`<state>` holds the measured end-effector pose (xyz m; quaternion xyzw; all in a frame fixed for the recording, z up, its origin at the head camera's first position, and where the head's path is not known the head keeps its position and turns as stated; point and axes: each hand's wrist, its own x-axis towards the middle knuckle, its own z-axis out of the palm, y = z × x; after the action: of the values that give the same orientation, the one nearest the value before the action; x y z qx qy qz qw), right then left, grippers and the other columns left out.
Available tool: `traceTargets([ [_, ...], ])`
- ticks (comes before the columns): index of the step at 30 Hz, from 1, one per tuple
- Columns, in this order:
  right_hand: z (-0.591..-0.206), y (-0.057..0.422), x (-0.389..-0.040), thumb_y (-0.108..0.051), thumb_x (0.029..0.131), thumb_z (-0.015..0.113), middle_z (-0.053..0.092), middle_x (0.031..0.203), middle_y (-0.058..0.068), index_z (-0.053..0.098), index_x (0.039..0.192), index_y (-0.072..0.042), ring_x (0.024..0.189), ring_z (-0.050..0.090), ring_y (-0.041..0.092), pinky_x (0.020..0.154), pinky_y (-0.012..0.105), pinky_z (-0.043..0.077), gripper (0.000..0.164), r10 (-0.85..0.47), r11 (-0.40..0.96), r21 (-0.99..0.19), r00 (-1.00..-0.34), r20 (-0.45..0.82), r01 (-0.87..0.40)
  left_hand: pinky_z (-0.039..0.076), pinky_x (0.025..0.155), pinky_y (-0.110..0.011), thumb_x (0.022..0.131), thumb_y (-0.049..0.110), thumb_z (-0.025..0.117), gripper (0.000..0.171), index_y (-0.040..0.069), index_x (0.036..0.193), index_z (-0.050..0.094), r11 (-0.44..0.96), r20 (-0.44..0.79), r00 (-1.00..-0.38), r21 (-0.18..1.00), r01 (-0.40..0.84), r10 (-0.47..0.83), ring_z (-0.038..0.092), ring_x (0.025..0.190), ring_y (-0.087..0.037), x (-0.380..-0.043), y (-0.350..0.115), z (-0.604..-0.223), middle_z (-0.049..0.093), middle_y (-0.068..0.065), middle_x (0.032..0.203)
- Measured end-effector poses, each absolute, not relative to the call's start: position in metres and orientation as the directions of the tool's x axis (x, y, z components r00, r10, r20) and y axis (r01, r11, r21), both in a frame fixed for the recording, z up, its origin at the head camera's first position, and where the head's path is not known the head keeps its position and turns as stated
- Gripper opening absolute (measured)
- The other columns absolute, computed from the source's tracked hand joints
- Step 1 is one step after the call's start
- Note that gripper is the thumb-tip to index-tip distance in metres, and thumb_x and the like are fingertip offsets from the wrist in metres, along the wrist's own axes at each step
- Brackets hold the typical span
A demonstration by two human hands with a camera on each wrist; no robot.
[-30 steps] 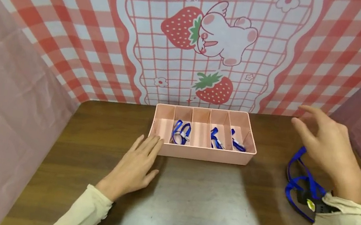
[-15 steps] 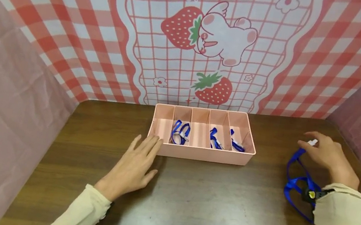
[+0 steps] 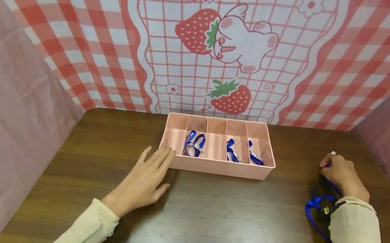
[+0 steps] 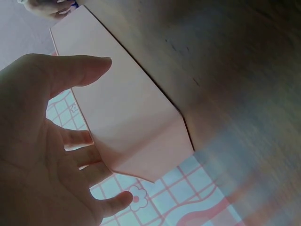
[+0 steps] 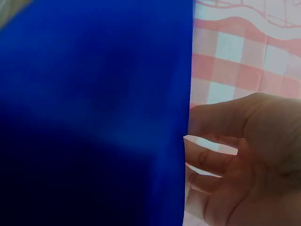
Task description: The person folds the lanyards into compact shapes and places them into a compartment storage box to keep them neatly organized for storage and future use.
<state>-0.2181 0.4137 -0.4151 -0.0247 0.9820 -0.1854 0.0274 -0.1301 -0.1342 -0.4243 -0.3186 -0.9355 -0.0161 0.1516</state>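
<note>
My right hand pinches a blue lanyard near its white end piece, at the right of the table; the strap's loops hang down beside the wrist. In the right wrist view the blue strap fills much of the picture and hides the fingertips. The fingertips of my left hand rest at the front left corner of a pink divided box, fingers spread and thumb held apart. Three compartments of the box hold folded blue lanyards, one in the second from left and others in the two on the right.
The box stands on a brown wooden table, close to a red-and-white checked cloth hanging behind it. Pink cloth walls bound the left and right sides. A dark wrist camera overlaps the lanyard's loops.
My right hand has come down onto the lanyard, taken its end between thumb and fingers, and drawn slightly left towards me. The left hand has stayed at the box corner.
</note>
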Motion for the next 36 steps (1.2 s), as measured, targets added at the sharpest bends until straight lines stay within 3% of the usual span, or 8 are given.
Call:
traceTargets([
  [3, -0.412, 0.41, -0.219, -0.001, 0.078, 0.06, 0.061, 0.09, 0.03, 0.056, 0.102, 0.01, 0.087, 0.055, 0.051, 0.075, 0.06, 0.043, 0.026, -0.055, 0.921, -0.387, -0.998, -0.015, -0.045, 0.022, 0.115, -0.06, 0.082, 0.033, 0.078, 0.091, -0.003, 0.151, 0.033, 0.799, 0.29, -0.755, -0.062, 0.598, 0.588, 0.035, 0.143, -0.034, -0.13, -0.136, -0.425, 0.039, -0.021, 0.153],
  [7, -0.403, 0.407, -0.218, 0.002, 0.079, 0.056, 0.062, 0.092, 0.034, 0.049, 0.114, 0.013, 0.087, 0.058, 0.05, 0.068, 0.049, 0.046, 0.037, -0.051, 0.904, -0.424, -0.998, 0.026, -0.057, 0.023, 0.115, -0.061, 0.082, 0.034, 0.078, 0.091, -0.003, 0.152, 0.032, 0.799, 0.285, -0.757, -0.06, 0.598, 0.588, 0.034, 0.144, -0.033, -0.131, -0.136, -0.425, 0.038, -0.021, 0.153],
  [12, -0.393, 0.402, -0.219, 0.0, 0.082, 0.06, 0.066, 0.086, 0.028, 0.06, 0.107, 0.011, 0.075, 0.061, 0.039, 0.059, 0.035, 0.043, 0.027, -0.074, 0.901, -0.419, -0.992, 0.1, -0.11, 0.023, 0.114, -0.061, 0.082, 0.034, 0.079, 0.091, -0.002, 0.151, 0.032, 0.803, 0.281, -0.763, -0.055, 0.593, 0.582, 0.033, 0.144, -0.033, -0.131, -0.135, -0.424, 0.038, -0.02, 0.153],
  [17, -0.382, 0.389, -0.218, -0.004, 0.087, 0.059, 0.065, 0.071, 0.011, 0.072, 0.092, 0.002, 0.064, 0.05, 0.026, 0.055, 0.033, 0.037, 0.015, -0.039, 0.898, -0.426, -0.984, 0.175, -0.112, 0.023, 0.115, -0.061, 0.082, 0.034, 0.078, 0.091, -0.003, 0.151, 0.033, 0.805, 0.279, -0.765, -0.051, 0.591, 0.58, 0.034, 0.144, -0.033, -0.131, -0.135, -0.425, 0.038, -0.021, 0.153],
  [20, -0.371, 0.377, -0.213, -0.008, 0.092, 0.057, 0.064, 0.069, 0.01, 0.074, 0.093, -0.001, 0.062, 0.044, 0.024, 0.052, 0.033, 0.033, 0.018, -0.018, 0.891, -0.439, -0.976, 0.218, -0.114, 0.023, 0.114, -0.061, 0.082, 0.034, 0.078, 0.09, -0.003, 0.151, 0.033, 0.803, 0.28, -0.763, -0.058, 0.592, 0.583, 0.034, 0.144, -0.033, -0.131, -0.135, -0.425, 0.038, -0.021, 0.153],
  [27, -0.341, 0.348, -0.199, -0.02, 0.101, 0.046, 0.04, 0.051, 0.004, 0.075, 0.105, -0.009, 0.04, 0.028, 0.015, 0.038, 0.033, 0.026, 0.031, 0.01, 0.868, -0.474, -0.948, 0.319, -0.15, 0.022, 0.115, -0.061, 0.082, 0.033, 0.078, 0.091, -0.003, 0.151, 0.033, 0.801, 0.285, -0.759, -0.059, 0.596, 0.586, 0.033, 0.144, -0.034, -0.132, -0.136, -0.424, 0.037, -0.02, 0.154],
  [31, -0.328, 0.329, -0.19, -0.032, 0.097, 0.063, 0.06, 0.064, 0.004, 0.075, 0.105, -0.01, 0.049, 0.04, 0.01, 0.044, 0.027, 0.032, 0.026, 0.025, 0.837, -0.516, -0.928, 0.373, -0.185, 0.022, 0.115, -0.061, 0.082, 0.033, 0.079, 0.091, -0.003, 0.151, 0.033, 0.804, 0.283, -0.762, -0.064, 0.591, 0.582, 0.033, 0.144, -0.034, -0.131, -0.137, -0.424, 0.037, -0.02, 0.154],
  [36, -0.314, 0.306, -0.18, -0.031, 0.084, 0.081, 0.064, 0.081, -0.024, 0.076, 0.099, -0.014, 0.067, 0.051, -0.003, 0.057, 0.015, 0.037, 0.023, 0.018, 0.795, -0.55, -0.895, 0.446, -0.258, 0.022, 0.114, -0.062, 0.082, 0.033, 0.078, 0.092, -0.003, 0.152, 0.031, 0.806, 0.273, -0.767, -0.064, 0.588, 0.581, 0.03, 0.146, -0.033, -0.131, -0.135, -0.425, 0.036, -0.02, 0.155],
])
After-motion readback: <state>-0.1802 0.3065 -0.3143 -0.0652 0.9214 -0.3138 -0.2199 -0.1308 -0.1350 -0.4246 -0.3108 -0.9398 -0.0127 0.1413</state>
